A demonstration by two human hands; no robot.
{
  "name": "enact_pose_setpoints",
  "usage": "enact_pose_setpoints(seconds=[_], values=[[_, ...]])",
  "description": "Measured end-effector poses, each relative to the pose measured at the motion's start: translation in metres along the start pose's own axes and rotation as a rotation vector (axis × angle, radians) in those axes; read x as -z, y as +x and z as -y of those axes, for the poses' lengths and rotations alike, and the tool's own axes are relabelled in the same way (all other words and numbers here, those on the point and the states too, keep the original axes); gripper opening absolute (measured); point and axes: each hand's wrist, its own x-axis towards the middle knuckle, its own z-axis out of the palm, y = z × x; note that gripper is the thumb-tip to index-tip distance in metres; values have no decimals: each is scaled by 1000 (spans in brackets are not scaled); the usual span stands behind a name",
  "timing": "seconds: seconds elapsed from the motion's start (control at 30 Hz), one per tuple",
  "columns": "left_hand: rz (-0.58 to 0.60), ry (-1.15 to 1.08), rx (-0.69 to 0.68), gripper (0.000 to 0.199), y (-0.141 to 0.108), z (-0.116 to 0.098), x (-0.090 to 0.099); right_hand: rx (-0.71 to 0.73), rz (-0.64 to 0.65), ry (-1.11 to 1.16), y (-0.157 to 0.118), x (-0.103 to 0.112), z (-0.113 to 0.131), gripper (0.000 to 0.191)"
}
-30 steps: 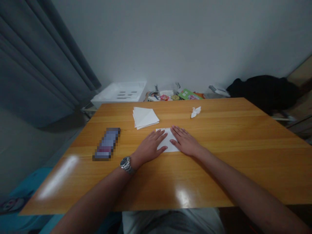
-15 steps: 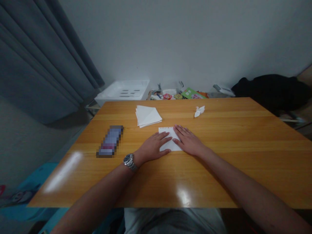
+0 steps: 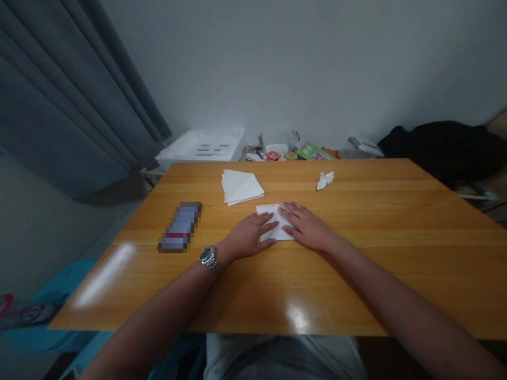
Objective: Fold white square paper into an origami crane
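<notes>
A small white sheet of paper (image 3: pixel 278 232) with a perforated far edge lies flat on the wooden table (image 3: pixel 253 290). My left hand (image 3: pixel 249 235) rests on its left part, fingers spread, with a metal watch on the wrist. Across the right part lies my right hand (image 3: pixel 307 226), its fingers apart and flat on the paper. Neither hand grips anything. Beyond the paper, a stack of white sheets (image 3: pixel 241 187) lies to the left, and a folded white paper bird (image 3: pixel 325 180) sits to the right.
A phone with a blurred screen (image 3: pixel 180 227) lies on the table's left side. Behind the far edge are a white tray (image 3: pixel 206 145), a green booklet (image 3: pixel 313 151) and small items. Black cloth (image 3: pixel 439 148) is at the far right, and a blue chair (image 3: pixel 51 301) at the left.
The fingers of my right hand have shifted slightly on the paper. The whole view has moved a little; both hands remain on the sheet.
</notes>
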Motion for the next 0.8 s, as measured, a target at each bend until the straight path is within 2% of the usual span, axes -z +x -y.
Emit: enact_pose_setpoints(seconds=[0.13, 0.23, 0.47, 0.63, 0.8], values=[[7, 39, 14, 54, 1, 0, 3, 115, -29, 98, -2, 9, 2, 57], [2, 52, 21, 51, 2, -1, 4, 176, 1, 192, -5, 11, 1, 60], [-25, 34, 17, 47, 2, 0, 5, 147, 57, 244, -6, 8, -4, 53], [-4, 40, -6, 62, -1, 3, 7, 128, 66, 247, -7, 14, -1, 37], [-13, 29, 2, 43, 0, 5, 6, 145, 62, 266, -8, 17, -1, 35]])
